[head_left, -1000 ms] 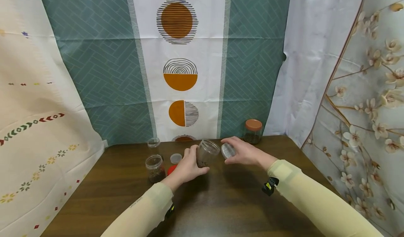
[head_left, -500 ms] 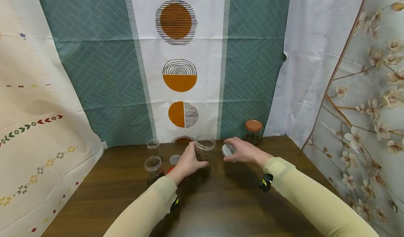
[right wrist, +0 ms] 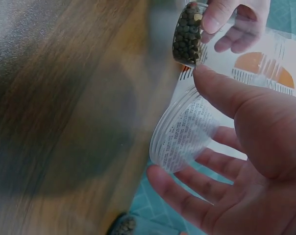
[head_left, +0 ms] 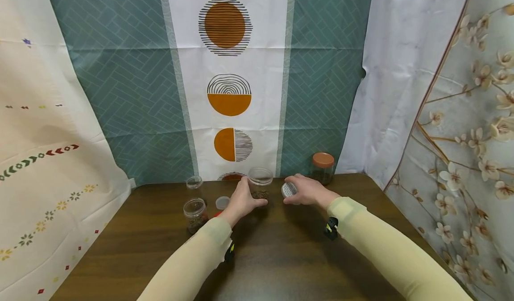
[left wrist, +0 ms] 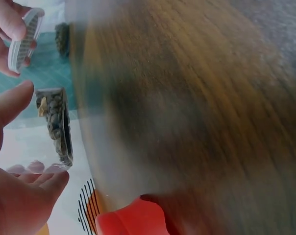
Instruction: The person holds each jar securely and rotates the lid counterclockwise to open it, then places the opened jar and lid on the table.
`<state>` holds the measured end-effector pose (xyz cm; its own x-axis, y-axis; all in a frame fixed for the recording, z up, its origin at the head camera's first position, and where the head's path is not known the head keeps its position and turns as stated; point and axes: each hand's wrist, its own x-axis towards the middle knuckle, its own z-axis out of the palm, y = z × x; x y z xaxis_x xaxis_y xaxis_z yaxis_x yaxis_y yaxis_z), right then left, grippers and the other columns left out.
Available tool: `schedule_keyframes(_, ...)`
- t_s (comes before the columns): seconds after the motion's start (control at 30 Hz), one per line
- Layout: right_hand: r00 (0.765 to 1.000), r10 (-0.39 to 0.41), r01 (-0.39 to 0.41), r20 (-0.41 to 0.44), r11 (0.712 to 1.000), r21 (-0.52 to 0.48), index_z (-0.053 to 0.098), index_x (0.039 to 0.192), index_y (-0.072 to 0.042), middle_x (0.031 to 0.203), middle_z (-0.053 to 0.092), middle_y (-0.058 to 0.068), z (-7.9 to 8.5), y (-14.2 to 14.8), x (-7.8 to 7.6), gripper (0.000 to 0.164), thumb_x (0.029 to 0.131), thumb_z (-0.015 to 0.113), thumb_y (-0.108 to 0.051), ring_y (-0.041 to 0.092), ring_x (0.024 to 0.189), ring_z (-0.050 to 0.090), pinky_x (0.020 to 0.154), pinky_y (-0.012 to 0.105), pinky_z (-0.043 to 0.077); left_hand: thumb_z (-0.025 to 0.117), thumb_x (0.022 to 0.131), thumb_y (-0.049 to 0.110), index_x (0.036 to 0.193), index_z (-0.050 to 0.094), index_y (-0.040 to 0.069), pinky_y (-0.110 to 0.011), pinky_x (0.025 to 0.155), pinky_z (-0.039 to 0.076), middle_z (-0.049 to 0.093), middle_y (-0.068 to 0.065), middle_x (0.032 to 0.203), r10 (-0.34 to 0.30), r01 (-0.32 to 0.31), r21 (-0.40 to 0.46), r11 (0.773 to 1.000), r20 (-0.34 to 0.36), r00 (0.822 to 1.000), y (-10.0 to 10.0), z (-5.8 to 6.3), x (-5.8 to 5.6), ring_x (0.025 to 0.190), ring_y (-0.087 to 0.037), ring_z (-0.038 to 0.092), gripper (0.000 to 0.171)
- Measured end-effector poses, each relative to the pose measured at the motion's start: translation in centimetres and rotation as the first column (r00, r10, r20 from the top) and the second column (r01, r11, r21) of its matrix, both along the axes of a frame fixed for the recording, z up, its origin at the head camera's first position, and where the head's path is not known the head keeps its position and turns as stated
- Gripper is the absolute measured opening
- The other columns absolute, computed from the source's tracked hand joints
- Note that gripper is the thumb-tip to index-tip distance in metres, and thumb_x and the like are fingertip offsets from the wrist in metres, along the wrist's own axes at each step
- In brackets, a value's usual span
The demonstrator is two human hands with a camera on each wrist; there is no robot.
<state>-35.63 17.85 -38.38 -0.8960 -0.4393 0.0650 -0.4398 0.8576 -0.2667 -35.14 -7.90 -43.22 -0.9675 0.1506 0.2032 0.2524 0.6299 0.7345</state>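
Left hand point(head_left: 242, 199) grips an open clear plastic jar point(head_left: 260, 183) with dark peppercorn-like grains at its bottom; right hand point(head_left: 306, 190) pinches a round white ribbed lid point(head_left: 289, 189).

The jar stands upright on the dark brown wooden table point(head_left: 281, 256), near its far edge, with the left fingers and thumb curled round its lower wall; the lid sits just beside it at 3 o'clock, held between the right thumb and fingertips, not touching the jar. At 9 o'clock of the left hand lie a small white lid point(head_left: 222, 201) and a red lid point(left wrist: 131, 218), then a short open clear jar holding dark grains point(head_left: 194, 214), with another small clear jar point(head_left: 194, 185) behind it. At 1 o'clock of the right hand stands an orange-lidded jar point(head_left: 322, 167), well apart.
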Motion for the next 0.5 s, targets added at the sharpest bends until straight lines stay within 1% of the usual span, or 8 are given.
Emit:
schedule_keyframes(0.13,1.0,-0.013,0.013,0.01,1.0,0.023,0.061,0.154,-0.008,0.141,0.064,0.017,-0.4,-0.5,-0.6,0.074,0.095,0.086,-0.044,0.03,0.115,0.066,0.098,0.053,0.056,0.099,0.086,0.022,0.137,0.048,0.0,-0.052,0.106,0.051,0.058,-0.019,0.132,0.006,-0.006,-0.006,1.0,0.009,1.0,0.1,0.0,-0.3,0.117,-0.035,0.061,0.076)
schedule_keyframes(0.23,0.999,-0.024,0.023,0.023,0.999,0.043,0.061,0.155,-0.008,0.142,0.063,0.017,-0.8,-0.8,-1.1,0.073,0.096,0.086,-0.044,0.031,0.116,0.066,0.098,0.054,0.056,0.1,0.085,0.023,0.137,0.048,0.0,-0.053,0.105,0.051,0.062,-0.019,0.132,0.021,-0.021,-0.016,1.0,0.013,1.0,0.2,-0.1,-0.5,0.118,-0.035,0.062,0.076)
schedule_keyframes(0.4,0.998,-0.049,0.046,0.03,0.996,0.077,0.059,0.157,-0.009,0.147,0.062,0.018,-1.4,-1.0,-1.8,0.072,0.098,0.084,-0.044,0.035,0.123,0.065,0.102,0.056,0.054,0.1,0.084,0.023,0.138,0.046,0.0,-0.054,0.107,0.052,0.066,-0.021,0.133,0.045,-0.044,-0.009,0.999,0.012,0.999,0.2,-0.2,-0.9,0.122,-0.04,0.065,0.08)
schedule_keyframes(0.5,0.998,-0.054,0.051,0.036,0.995,0.091,0.058,0.158,-0.01,0.149,0.06,0.019,-1.9,-1.1,-2.2,0.072,0.1,0.082,-0.045,0.037,0.127,0.064,0.104,0.058,0.054,0.1,0.084,0.021,0.142,0.044,0.0,-0.055,0.111,0.051,0.065,-0.023,0.138,0.052,-0.052,0.011,0.999,0.028,0.998,0.3,-0.4,-1.3,0.126,-0.042,0.065,0.084)
